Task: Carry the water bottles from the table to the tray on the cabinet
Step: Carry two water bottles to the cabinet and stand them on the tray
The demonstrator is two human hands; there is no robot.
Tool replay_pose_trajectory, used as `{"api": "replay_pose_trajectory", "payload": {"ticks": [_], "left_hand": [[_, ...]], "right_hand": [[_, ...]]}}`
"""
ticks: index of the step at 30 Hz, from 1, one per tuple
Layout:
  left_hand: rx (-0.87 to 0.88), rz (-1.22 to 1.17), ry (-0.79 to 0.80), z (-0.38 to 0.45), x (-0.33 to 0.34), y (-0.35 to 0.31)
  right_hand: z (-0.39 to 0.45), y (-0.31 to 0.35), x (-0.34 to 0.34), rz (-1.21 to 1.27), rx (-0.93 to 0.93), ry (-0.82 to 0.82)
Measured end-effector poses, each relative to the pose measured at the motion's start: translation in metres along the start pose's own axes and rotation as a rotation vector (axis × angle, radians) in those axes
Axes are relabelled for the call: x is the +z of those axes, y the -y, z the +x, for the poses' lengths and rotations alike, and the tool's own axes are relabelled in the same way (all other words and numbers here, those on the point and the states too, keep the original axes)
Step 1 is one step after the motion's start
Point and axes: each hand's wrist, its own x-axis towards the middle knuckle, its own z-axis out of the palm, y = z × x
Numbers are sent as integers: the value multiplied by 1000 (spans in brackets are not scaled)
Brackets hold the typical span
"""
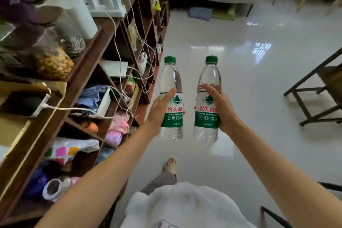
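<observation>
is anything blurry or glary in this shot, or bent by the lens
Head view: the clear green-capped left bottle and right bottle are sharp; the dark wooden shelf unit at the left edge is smeared and its lines bow with the wide lens; window glare shines on the glossy white floor.

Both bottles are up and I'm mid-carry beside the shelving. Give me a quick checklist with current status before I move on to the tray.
1. Left hand grip on the left bottle: ok, thumb and fingers wrap the label.
2. Right hand grip on the right bottle: ok.
3. Green caps on both: ok.
4. Bottles upright, apart from each other: ok.
5. Floor ahead free of obstacles: ok.
6. Tray in sight: not ok, none identifiable.
</observation>
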Motion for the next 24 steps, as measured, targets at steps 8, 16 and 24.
{"api": "replay_pose_trajectory", "payload": {"ticks": [8,16,24], "left_hand": [[-15,37,148,215,43,-113],[4,7,178,443,104,-181],[56,-62,67,637,128,-290]], "right_hand": [[161,123,-39,63,-120,-173],[360,244,-106,42,-222,-207],[560,385,-126,-94,-210,-138]]}}
